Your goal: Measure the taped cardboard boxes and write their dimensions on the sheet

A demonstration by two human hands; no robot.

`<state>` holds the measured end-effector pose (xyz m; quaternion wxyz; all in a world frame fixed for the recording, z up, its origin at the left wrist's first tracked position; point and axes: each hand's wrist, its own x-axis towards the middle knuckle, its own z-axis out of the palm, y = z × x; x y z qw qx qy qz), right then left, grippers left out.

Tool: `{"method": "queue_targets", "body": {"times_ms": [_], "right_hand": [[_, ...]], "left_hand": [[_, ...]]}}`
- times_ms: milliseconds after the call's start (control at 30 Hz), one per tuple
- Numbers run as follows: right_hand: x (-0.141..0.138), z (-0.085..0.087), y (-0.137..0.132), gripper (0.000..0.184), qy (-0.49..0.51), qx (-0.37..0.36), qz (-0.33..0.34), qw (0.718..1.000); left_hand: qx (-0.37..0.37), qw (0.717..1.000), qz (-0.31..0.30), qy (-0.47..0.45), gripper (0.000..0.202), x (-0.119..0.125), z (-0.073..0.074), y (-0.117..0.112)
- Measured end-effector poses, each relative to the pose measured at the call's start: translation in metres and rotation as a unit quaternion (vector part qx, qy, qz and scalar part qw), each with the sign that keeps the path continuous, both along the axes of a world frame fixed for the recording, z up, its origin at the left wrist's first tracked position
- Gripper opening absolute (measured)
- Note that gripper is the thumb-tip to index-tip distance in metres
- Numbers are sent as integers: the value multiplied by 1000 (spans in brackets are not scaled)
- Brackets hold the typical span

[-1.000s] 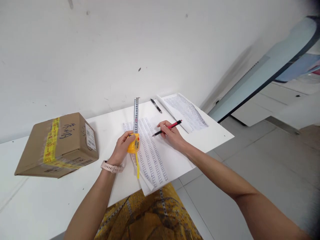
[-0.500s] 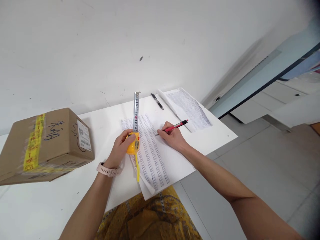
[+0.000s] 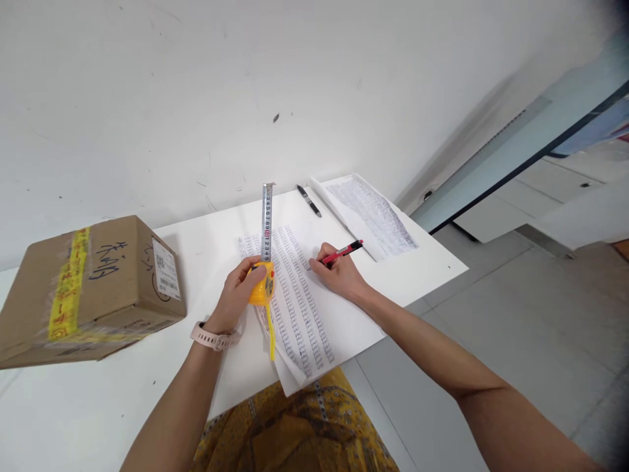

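Observation:
My left hand (image 3: 238, 287) is closed round a yellow tape measure (image 3: 261, 283), thumb on top of its case. The metal blade (image 3: 267, 219) is pulled out and points away from me, its hooked end toward the wall; a yellow strap hangs from the case. My right hand (image 3: 339, 272) grips a red pen (image 3: 343, 252) with a black end, its tip hidden by the fingers at the sheet. Beneath both hands lies a paper sheet (image 3: 351, 331) filled with columns of small handwriting, its lower left corner curled up.
On the left of the white table (image 3: 196, 239) stands a taped cardboard box (image 3: 115, 269) with a label and handwriting. A black pen (image 3: 309, 201) lies at the back, beside another page (image 3: 376, 213) of dense writing. The wall rises directly behind the table; the floor (image 3: 496, 308) shows at right.
The red pen's rear end has tilted slightly down and to the left as my right hand shifts a little. My left hand still holds the tape measure in nearly the same place.

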<state>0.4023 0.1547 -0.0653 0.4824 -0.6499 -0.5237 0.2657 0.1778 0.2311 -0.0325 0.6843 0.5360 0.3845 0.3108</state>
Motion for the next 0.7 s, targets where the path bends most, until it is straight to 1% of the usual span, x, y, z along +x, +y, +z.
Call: {"method": "queue_targets", "body": {"times_ms": [400,600,700], "right_hand": [[-2,0,2,29,1,5,10,1000],[-2,1,0,28,19,-15,17,1000],[-2,3,-1,28,19,-14,18,1000]], "left_hand": [[4,1000,-2,0,39,-1,1,0],[5,1000,4,-1,39,-2,0,1],[3,1000,-1,-8,39,-3,-1,1]]}}
